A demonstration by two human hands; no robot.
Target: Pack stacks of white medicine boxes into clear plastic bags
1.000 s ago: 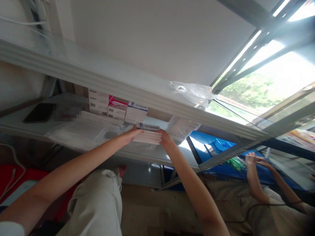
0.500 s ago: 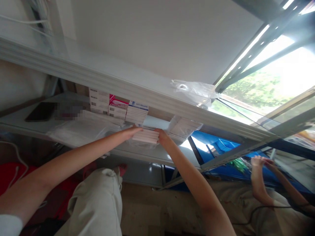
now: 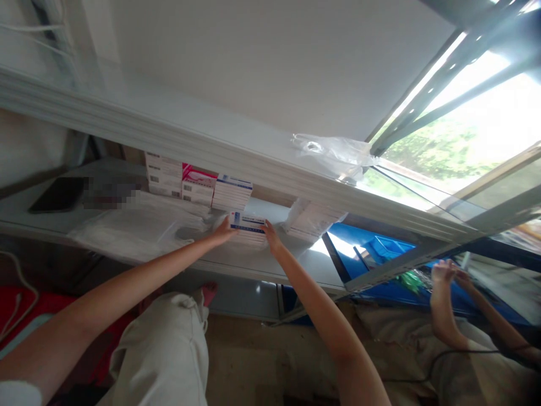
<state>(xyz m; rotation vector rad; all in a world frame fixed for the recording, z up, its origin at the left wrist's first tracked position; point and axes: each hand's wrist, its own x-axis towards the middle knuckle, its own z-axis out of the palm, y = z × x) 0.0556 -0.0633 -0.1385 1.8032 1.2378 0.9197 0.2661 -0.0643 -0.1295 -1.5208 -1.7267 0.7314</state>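
A short stack of flat white cartons (image 3: 247, 230) with a blue-banded, printed top sits between my two hands on the lower shelf. My left hand (image 3: 224, 231) grips its left end, and its right end is held by my right hand (image 3: 271, 235), fingers closed against the edge. Just behind it stands a taller stack of similar blue-and-white cartons (image 3: 232, 193). Pink-and-white cartons (image 3: 198, 185) and white barcoded cartons (image 3: 164, 176) line up to its left. To the right lies a clear-wrapped bundle of white cartons (image 3: 315, 221).
Clear plastic bags (image 3: 139, 225) and a dark flat device (image 3: 57, 194) lie on the left of the shelf. The upper shelf's edge (image 3: 190, 152) crosses above my hands, with a plastic bag (image 3: 333, 155) on it. At right, a co-worker's hands (image 3: 448, 272) are near blue bins (image 3: 386, 251).
The held stack now shows its blue-printed top, where plain white showed before. It has shifted slightly left and up in view, with both hands still on it.
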